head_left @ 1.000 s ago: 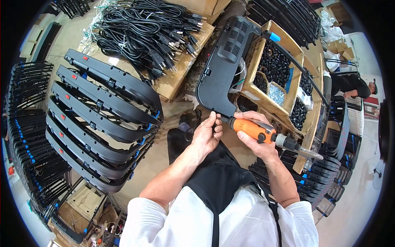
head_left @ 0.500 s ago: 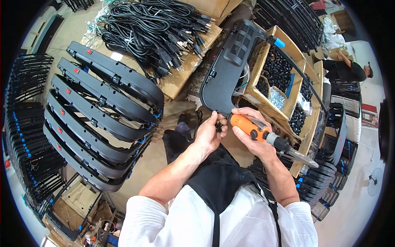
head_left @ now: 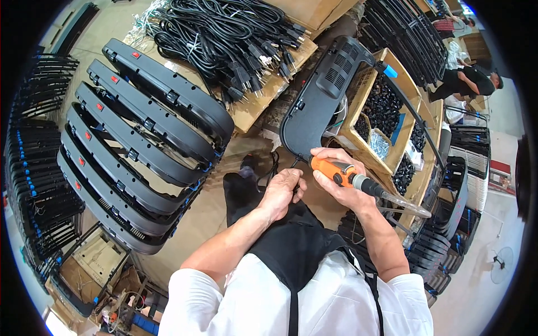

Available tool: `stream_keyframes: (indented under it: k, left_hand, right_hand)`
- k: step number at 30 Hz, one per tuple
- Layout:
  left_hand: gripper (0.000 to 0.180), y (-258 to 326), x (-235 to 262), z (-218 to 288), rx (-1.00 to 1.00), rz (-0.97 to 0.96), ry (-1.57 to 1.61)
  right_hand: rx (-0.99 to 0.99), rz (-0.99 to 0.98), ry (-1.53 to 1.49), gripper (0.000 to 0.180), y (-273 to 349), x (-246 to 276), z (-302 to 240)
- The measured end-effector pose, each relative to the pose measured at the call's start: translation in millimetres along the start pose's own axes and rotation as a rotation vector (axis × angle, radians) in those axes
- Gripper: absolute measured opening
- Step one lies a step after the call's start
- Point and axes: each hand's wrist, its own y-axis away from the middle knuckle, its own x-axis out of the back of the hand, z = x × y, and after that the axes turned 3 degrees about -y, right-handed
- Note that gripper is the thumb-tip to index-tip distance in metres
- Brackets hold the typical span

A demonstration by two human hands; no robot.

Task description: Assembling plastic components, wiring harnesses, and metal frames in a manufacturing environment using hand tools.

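An orange-and-black power screwdriver (head_left: 336, 170) lies in my right hand (head_left: 342, 182), the fingers wrapped round its body. Its front end meets the near end of a black plastic housing (head_left: 305, 120), which has vent slots farther up. From its back a pale hose runs off to the right. My left hand (head_left: 283, 193) is closed just left of the tool, below the housing's edge; the small dark screws in it are now hidden by the curled fingers. A thin dark piece shows above its fingertips.
On the left stand several stacked black curved housings (head_left: 151, 126) with red switches. Bundled black power cords (head_left: 224, 42) lie on a cardboard-topped bench ahead. A wooden compartment box (head_left: 392, 159) of small black parts is on the right. Another person (head_left: 465, 84) is at the far right.
My left hand has turned and its fingers have curled, covering the small dark screws seen in it before. The right hand keeps the screwdriver at the housing. The view has shifted slightly.
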Motion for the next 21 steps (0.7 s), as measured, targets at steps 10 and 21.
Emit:
stream_keyframes:
  k: [10,21]
  left_hand:
    - [0.025,-6,6,9,0.008,0.186,0.05]
    - [0.033,-35,-15,45,0.128,0.063,0.454]
  right_hand:
    - [0.012,-0.01,0.009,0.038,-6,2,0]
    - [0.072,0.07,-0.18,0.049,-3,23,-19]
